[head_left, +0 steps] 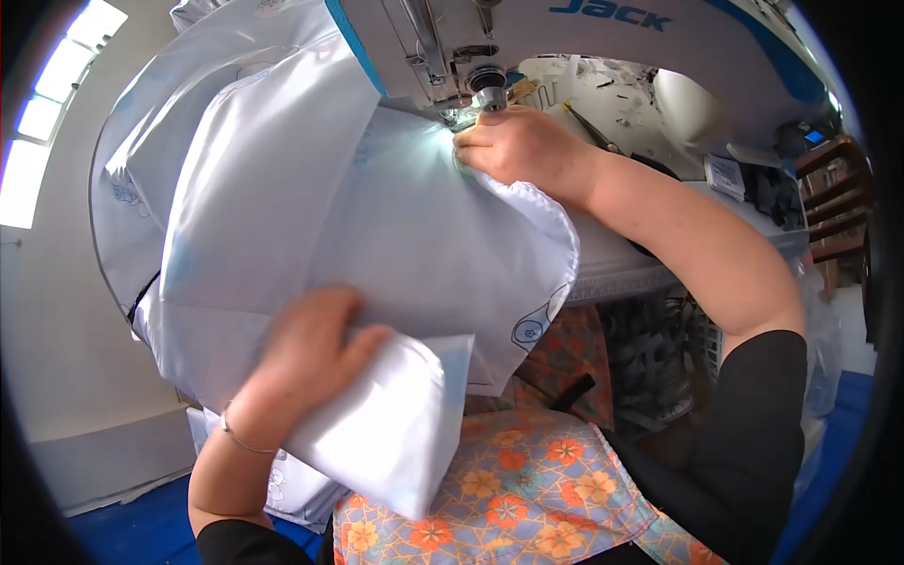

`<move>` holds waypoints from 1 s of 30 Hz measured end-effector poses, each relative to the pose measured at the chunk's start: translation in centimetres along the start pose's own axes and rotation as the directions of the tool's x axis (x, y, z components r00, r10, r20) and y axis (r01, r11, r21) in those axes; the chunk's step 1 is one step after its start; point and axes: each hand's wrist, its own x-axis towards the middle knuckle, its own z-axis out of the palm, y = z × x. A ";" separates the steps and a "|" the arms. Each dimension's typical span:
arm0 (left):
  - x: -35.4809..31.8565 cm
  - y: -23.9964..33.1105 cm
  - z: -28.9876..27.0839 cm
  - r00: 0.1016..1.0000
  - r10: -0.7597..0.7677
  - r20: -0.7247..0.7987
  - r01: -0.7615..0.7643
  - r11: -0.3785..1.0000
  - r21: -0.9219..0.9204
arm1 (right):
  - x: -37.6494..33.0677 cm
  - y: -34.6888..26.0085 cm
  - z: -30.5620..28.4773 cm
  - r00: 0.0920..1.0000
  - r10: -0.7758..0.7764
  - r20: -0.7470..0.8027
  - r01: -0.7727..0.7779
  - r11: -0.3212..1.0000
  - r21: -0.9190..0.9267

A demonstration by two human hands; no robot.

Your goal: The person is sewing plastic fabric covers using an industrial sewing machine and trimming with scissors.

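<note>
A large sheet of shiny white fabric with pale blue printed figures spreads over the sewing machine bed. My right hand is beside the needle area of the white and blue sewing machine, its fingers closed on the fabric's gathered edge. The presser foot is partly hidden by the fabric and fingers. Nearer me, my left hand, blurred by motion, lies over the fabric with thumb and fingers apart. A folded-over flap of the fabric hangs below that hand, above my lap.
Dark tweezers and loose thread scraps lie on the machine bed behind my right wrist. A small white box stands at the right by dark items. My floral apron is below the fabric. A brown wooden chair stands at far right.
</note>
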 end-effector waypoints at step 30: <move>4.7 7.1 12.2 0.749 0.238 -0.619 -0.149 0.970 0.193 | -0.3 -3.0 -0.2 0.831 0.556 -0.006 -0.434 0.656 0.617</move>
